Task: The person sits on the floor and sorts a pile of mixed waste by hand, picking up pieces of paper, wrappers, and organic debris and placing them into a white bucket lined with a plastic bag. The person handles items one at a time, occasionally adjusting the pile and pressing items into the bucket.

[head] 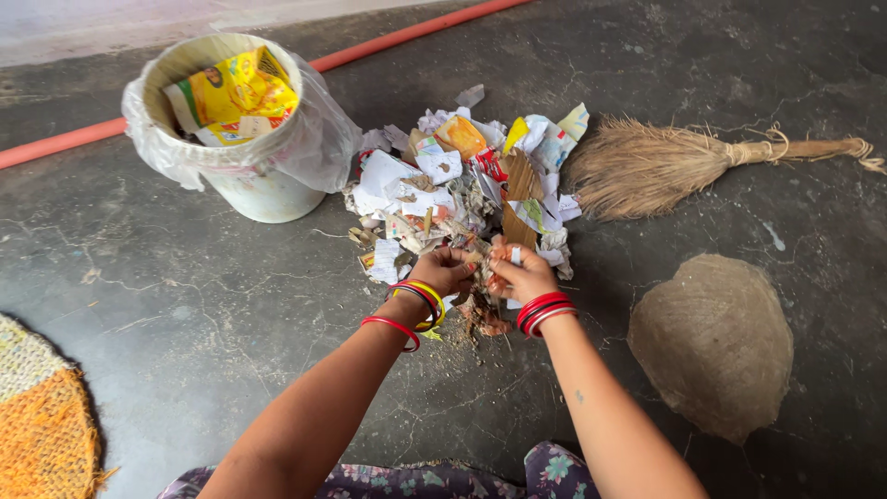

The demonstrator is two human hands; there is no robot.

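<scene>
Bucket (268, 189), broom (665, 166) flanking litter (462, 185)

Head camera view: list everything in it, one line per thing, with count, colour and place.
Bucket: one, white, lined with a clear bag, upper left.
Yellow wrapper: one, yellow and green, inside the bucket.
Litter pile: one, mostly white paper scraps, centre of the floor.
Broom: one, straw brown, lying right of the pile.
Hose: one, red-orange, along the top edge.
Round mat: one, dull brown, lower right.
Woven mat: one, orange and cream, lower left.
Floor: dark grey, cracked.
Left hand: gathering scraps, red and yellow bangles.
Right hand: gathering scraps, red bangles.
</scene>
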